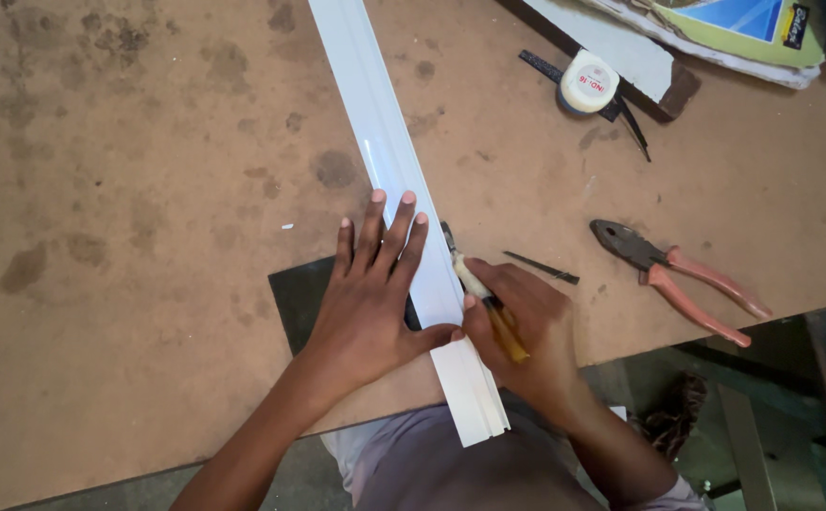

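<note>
Nearest lies the brown bench (129, 284), stained dark in patches. Across it runs a long white strip (389, 161), its near end past the bench edge. Left hand (370, 298) lies flat, fingers spread, pressing on the strip. Right hand (527, 326) is closed around a yellow-handled blade (484, 303) held against the strip's right edge. Pliers (678, 279) and tape measure (588, 82) lie well apart to the right.

Glossy white plastic strip (389, 161), matt stained board (129, 189)
</note>
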A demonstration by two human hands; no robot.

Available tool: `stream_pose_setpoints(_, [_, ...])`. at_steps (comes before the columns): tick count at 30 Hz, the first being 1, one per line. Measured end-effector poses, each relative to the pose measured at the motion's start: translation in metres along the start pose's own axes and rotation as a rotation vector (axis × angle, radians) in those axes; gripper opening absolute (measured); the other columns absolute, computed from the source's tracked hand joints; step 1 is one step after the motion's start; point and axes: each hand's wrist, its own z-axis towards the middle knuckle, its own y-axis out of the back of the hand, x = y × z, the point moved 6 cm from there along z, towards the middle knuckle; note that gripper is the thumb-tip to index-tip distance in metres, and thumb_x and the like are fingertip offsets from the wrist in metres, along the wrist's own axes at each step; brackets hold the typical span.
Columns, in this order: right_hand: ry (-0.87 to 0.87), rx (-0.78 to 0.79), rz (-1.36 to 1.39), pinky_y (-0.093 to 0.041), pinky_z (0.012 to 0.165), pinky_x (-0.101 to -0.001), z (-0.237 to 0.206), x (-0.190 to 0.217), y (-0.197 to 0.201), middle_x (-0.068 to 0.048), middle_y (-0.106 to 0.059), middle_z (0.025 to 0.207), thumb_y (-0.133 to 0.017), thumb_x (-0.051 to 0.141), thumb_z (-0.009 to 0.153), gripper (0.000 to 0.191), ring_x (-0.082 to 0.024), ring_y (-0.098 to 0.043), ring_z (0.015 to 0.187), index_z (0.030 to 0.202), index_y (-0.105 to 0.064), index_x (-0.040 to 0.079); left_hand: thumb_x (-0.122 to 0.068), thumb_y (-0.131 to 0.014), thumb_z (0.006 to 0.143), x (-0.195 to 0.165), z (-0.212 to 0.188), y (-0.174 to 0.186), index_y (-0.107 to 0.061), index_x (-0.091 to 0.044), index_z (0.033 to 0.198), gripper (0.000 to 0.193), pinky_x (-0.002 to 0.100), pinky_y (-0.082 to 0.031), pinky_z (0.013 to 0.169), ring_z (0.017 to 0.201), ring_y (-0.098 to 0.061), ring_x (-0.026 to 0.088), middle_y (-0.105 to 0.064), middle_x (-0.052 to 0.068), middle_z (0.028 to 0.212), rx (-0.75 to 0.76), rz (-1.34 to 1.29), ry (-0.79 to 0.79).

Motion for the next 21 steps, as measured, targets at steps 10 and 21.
stream_pose_setpoints(10, [0.104,0.002,-0.134,-0.051,0.063,-0.0401,0.028,0.02,-0.003,-0.014,-0.065,0.082,-0.07,0.005,0.088,0.026,-0.031,-0.065,0.071,0.111,-0.069,-0.005,-0.069,-0.076,0.07,-0.004,0.002,0.007,-0.031,0.005,0.153,0.121,0.065,-0.009,0.12,0.154,-0.008,0.041,-0.02,0.022,0.165,0.012,0.061,0.002])
stream_pose_setpoints(21, [0.12,0.026,-0.142,-0.051,0.063,-0.041,0.03,0.027,-0.004,-0.015,-0.065,0.083,-0.069,0.003,0.087,0.025,-0.032,-0.064,0.07,0.111,-0.07,-0.005,-0.066,-0.077,0.07,-0.003,-0.001,0.009,-0.034,0.006,0.151,0.117,0.065,-0.01,0.12,0.155,-0.008,0.039,-0.02,0.021,0.165,0.018,0.059,0.004])
